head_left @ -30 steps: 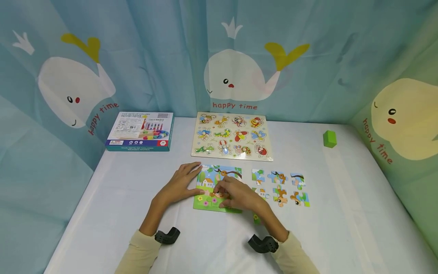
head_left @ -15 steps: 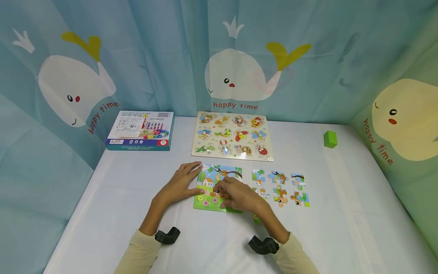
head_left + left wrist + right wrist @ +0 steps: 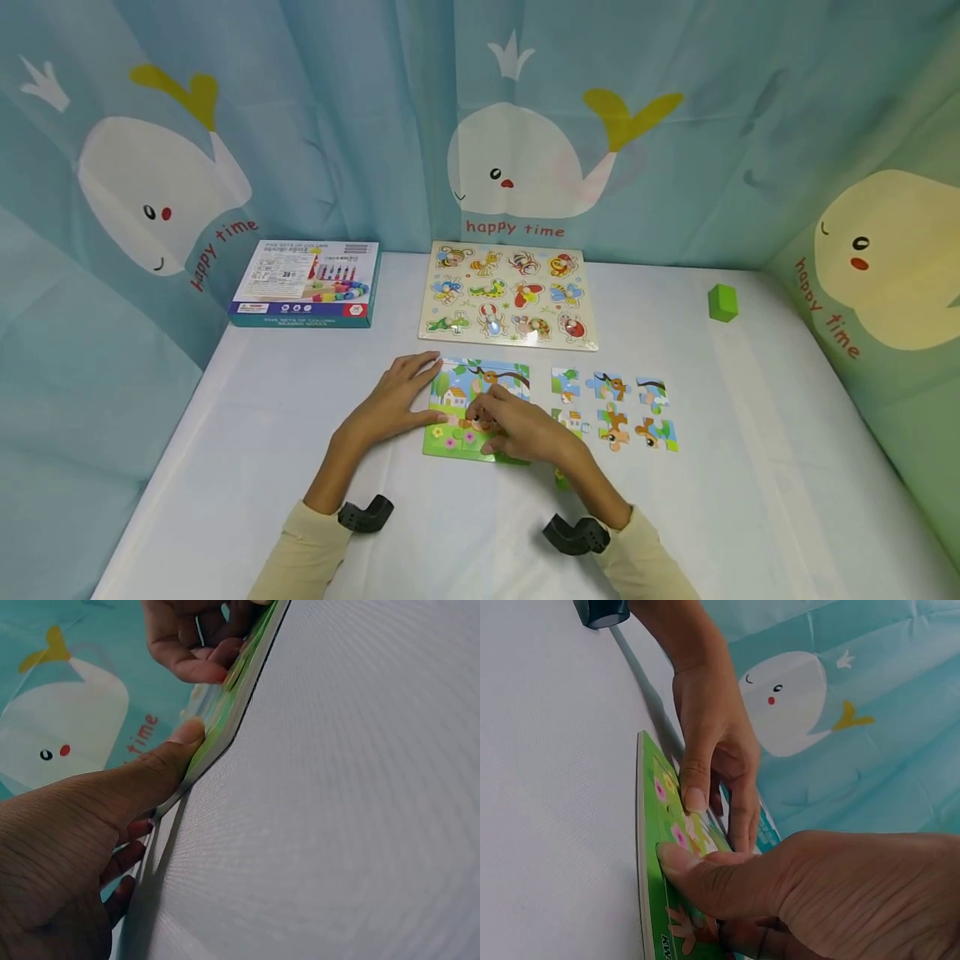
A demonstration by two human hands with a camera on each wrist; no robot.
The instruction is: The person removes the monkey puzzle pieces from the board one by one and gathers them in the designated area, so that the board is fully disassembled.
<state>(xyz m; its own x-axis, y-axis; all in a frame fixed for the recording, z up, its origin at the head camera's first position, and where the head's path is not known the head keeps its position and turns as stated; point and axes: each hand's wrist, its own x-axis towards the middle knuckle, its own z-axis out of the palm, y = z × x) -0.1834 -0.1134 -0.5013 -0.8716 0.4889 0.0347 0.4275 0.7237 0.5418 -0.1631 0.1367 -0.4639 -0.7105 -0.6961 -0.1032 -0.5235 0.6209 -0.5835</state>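
A small square jigsaw puzzle board (image 3: 467, 455), showing a house, flowers and an animal, lies flat on the table. My left hand (image 3: 392, 404) holds its left side, thumb on the face and fingertips at the far left corner. Over the lower right of the board is my right hand (image 3: 525, 425), its fingers curled and pinching a puzzle piece (image 3: 240, 669) that they mostly hide. Its thumb (image 3: 681, 859) touches the green front border. To the right lie several loose puzzle pieces (image 3: 612, 386); one green piece (image 3: 562, 479) is partly covered by my right forearm.
Behind the board lies an insect peg puzzle (image 3: 507, 296). A boxed bead set (image 3: 306, 283) sits at the back left, and a green block (image 3: 723, 302) stands at the back right. A whale-print curtain (image 3: 375, 125) borders the table's back and sides.
Almost nothing differs. My right fingers make only very small shifts over the same part of the board; my left hand stays in place. The whole view drifts slightly.
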